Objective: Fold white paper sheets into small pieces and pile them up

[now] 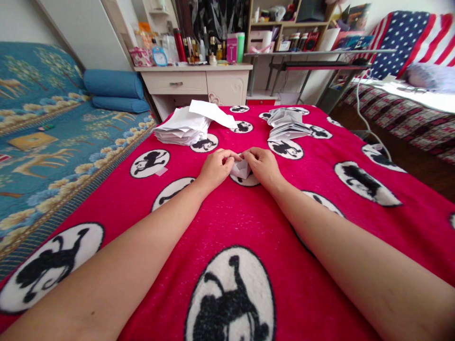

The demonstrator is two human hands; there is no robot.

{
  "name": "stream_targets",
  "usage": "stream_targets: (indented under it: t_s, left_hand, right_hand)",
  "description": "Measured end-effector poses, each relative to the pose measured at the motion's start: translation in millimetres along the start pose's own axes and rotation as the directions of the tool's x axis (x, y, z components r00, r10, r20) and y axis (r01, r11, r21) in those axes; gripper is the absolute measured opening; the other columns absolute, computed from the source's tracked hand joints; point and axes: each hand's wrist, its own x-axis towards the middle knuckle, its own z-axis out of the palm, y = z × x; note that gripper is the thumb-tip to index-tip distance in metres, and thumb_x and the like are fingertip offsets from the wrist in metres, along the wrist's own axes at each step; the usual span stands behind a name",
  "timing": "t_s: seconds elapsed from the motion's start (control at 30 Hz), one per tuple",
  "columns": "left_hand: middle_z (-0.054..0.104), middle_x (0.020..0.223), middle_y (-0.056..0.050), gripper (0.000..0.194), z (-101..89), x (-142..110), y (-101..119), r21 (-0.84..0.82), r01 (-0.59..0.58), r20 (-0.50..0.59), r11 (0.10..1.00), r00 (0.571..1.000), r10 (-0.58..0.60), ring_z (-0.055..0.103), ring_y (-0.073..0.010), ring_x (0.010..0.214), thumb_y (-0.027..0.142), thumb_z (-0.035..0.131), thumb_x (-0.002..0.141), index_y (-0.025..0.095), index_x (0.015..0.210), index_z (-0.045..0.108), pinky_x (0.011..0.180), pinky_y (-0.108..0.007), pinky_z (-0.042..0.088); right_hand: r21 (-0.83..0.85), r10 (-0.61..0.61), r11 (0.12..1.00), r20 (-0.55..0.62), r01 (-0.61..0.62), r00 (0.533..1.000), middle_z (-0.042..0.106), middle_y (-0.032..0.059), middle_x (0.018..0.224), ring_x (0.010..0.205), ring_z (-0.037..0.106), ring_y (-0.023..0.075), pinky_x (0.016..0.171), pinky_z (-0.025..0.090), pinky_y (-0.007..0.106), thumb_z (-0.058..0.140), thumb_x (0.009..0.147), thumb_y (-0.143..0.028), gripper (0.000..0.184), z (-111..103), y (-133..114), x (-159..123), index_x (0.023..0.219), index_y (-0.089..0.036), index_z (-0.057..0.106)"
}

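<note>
Two hands: the left hand (pixel 217 168) and the right hand (pixel 263 165) are holding close together over the far half of the red blanket (pixel 170 265), with both bare forearms stretching in from the near corners.
Left fingers: the thumb and index finger are pinching the left side of a small folded paper (pixel 241 169), while the others are curling underneath.
Right fingers: they are bending around the right side of that paper and pinching its upper edge; the back of the hand is partly hiding the grip.
Folded paper: it is sitting between the hands, over one of the blanket's white ovals with a black monkey figure.
Paper stack, left: a loose white pile (pixel 183 125) is lying beyond the left hand, and a single sheet (pixel 211 112) is resting on top, jutting out to the right.
Paper stack, right: a pile of folded papers (pixel 287 124) is lying beyond the right hand, its layers fanning slightly.
Scrap: a small pale piece (pixel 161 171) is lying left of the left hand, overlapping an oval's edge.
Sofa: blue patterned upholstery (pixel 21 156) is running along the left, and two blue bolsters (pixel 113 84) are lying at its far end.
Dresser: a cream cabinet (pixel 177 84) is standing behind, carrying bottles and a blue clock (pixel 159 56).
</note>
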Motion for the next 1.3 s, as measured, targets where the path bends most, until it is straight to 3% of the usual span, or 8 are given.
stream_targets:
  t_s: [1.3]
  left_hand:
    - [0.073,0.098,-0.004,0.028,-0.3,0.0,-0.1,0.023,-0.010,0.003,1.000,1.000,0.010,0.064,-0.0172,0.093,0.013,0.045,0.082,0.019,0.088,0.072,0.087,-0.029,0.048]
  right_hand:
    - [-0.005,0.004,1.000,0.013,-0.004,1.000,0.062,0.0020,0.068,0.062,0.050,0.0129,0.056,0.032,0.024,0.045,0.083,-0.034,0.033,-1.0,-0.8,-0.5,0.079,-0.017,0.073]
